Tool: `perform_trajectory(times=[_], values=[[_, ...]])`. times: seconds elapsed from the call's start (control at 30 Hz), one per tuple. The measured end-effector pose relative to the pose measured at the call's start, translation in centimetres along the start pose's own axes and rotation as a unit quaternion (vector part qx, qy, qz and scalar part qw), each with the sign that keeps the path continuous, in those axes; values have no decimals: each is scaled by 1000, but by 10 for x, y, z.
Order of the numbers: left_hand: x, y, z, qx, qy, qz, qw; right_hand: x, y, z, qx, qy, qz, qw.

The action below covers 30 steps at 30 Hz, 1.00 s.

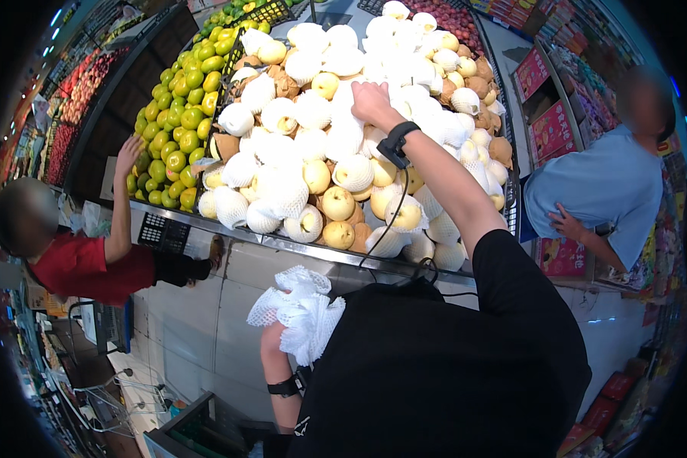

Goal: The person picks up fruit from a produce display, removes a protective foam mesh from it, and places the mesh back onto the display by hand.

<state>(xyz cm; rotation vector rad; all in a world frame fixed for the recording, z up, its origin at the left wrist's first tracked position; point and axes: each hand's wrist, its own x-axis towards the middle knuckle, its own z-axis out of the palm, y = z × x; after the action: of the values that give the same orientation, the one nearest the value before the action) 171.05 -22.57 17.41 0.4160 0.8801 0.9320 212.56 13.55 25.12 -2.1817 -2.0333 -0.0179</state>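
Before me a display bin (275,243) is heaped with pale yellow pears (338,203). Many wear white foam net sleeves (281,197), and some sit in brown paper wraps (286,85). My right hand (371,103) reaches over the middle of the heap, its fingers curled down among brightly lit foam sleeves. Glare hides whether anything is between those fingers. Low at my left side, my left hand (273,336) clutches a bunch of loose white foam nets (303,315), which cover most of its fingers.
Green-yellow round fruit (174,117) fills the adjoining section on the left. A person in a red top (100,269) reaches towards it. Another person in a light blue shirt (601,183) stands to the right. A dark cable (392,223) hangs from my right wrist. A dark crate (200,429) sits below.
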Motion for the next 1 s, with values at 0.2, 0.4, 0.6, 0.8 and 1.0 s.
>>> perform_trajectory(times=[0.2, 0.4, 0.6, 0.8, 1.0], values=[[33, 21, 32, 35, -46, 20, 998, -65, -18, -62, 306, 217, -132, 918], [89, 41, 105, 221, -83, 100, 967, -205, -68, -71, 434, -127, -316, 834], [99, 14, 168, 168, -93, 50, 980, -251, -45, -68, 493, -78, -233, 835], [92, -7, 195, 191, -146, 29, 970, -293, -31, -78, 468, -39, -208, 858], [88, -17, 192, 178, -144, -85, 970, -318, -13, -68, 422, -40, -190, 885]])
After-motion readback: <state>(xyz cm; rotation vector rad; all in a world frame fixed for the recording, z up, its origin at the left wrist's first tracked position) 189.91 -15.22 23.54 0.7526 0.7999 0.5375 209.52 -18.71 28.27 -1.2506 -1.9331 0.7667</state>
